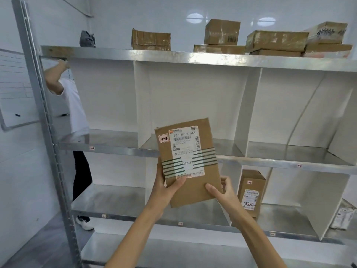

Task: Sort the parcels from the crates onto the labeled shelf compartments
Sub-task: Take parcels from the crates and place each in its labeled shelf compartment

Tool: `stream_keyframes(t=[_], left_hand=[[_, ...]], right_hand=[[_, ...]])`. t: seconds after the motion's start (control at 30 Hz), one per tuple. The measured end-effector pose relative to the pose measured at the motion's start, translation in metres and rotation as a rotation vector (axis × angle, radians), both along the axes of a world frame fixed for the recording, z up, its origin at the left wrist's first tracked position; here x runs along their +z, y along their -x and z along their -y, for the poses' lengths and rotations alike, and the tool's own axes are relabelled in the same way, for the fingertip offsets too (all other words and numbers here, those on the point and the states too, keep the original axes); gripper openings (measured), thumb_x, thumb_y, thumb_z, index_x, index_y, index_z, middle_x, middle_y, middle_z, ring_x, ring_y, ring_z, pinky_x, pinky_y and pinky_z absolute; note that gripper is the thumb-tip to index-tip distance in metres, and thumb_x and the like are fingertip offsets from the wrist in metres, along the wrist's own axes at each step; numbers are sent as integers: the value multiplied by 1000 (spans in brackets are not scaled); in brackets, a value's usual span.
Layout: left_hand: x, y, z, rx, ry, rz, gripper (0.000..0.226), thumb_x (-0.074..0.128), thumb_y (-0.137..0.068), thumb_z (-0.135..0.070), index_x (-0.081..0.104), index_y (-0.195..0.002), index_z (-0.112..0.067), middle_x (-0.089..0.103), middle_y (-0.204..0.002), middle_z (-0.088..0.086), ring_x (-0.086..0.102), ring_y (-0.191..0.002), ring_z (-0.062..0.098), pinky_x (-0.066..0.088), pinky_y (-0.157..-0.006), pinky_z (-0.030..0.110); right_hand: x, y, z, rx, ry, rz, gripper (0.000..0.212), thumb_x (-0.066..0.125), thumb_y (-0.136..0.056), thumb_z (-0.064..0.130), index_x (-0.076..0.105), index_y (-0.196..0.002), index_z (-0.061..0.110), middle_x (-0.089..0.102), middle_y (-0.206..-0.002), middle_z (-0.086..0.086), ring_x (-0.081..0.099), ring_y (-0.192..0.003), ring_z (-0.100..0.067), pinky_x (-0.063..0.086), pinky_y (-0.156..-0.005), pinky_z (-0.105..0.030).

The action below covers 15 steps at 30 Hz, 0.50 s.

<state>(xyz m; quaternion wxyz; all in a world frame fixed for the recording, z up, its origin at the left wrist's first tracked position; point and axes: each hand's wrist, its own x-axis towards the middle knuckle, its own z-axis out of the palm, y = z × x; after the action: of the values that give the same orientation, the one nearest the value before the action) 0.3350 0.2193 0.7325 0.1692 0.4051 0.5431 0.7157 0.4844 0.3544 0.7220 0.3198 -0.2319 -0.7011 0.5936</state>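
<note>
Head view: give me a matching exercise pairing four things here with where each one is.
Things:
1 green-striped parcel
2 parcel marked 7022
3 grey bag
4 whiteboard

Places:
A left end of the top shelf
B on the wall at left
C held between left hand and right hand
D standing in a lower compartment

Pairs: 1-C; 2-D; 3-A; 4-B

Before us, a parcel (195, 192) of matt brown cardboard, its white paper label (185, 149) faintly glossy; the shelf (193, 58) is dull-sheened galvanised metal, its white dividers (142, 101) matt, perhaps card; cartons (276, 40) gleam with tape.
</note>
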Motion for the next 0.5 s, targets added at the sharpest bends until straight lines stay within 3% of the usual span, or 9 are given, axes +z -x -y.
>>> stream_keyframes(t=[0.2, 0.33, 0.5], left_hand=[[17, 2, -6, -31, -9, -134, 78, 68, -83, -34, 23, -146, -31, 53, -134, -15, 52, -122, 5, 50, -97, 28], [22, 3, -13, -35, -16, -138, 66, 66, -86, -25, 32, -142, -29, 57, -129, -16, 54, -118, 4, 50, -86, 16], [28, 8, -26, 9, -21, -144, 65, 68, -82, -36, 37, -139, -32, 58, -126, -19, 55, -116, 3, 50, -82, 14]], right_hand=[[4, -8, -7, 45, -126, -10, 60, 78, -69, 49, 42, -115, 40, 61, -118, 11, 59, -108, 1, 51, -77, -12], [15, -7, -13, 82, -207, -14, 81, 75, -72, 43, 27, -137, 37, 56, -129, 14, 51, -121, -2, 50, -89, -19], [25, 2, -24, 118, -276, -53, 82, 71, -77, 35, 21, -142, 36, 50, -136, 16, 48, -125, -2, 49, -96, -22]])
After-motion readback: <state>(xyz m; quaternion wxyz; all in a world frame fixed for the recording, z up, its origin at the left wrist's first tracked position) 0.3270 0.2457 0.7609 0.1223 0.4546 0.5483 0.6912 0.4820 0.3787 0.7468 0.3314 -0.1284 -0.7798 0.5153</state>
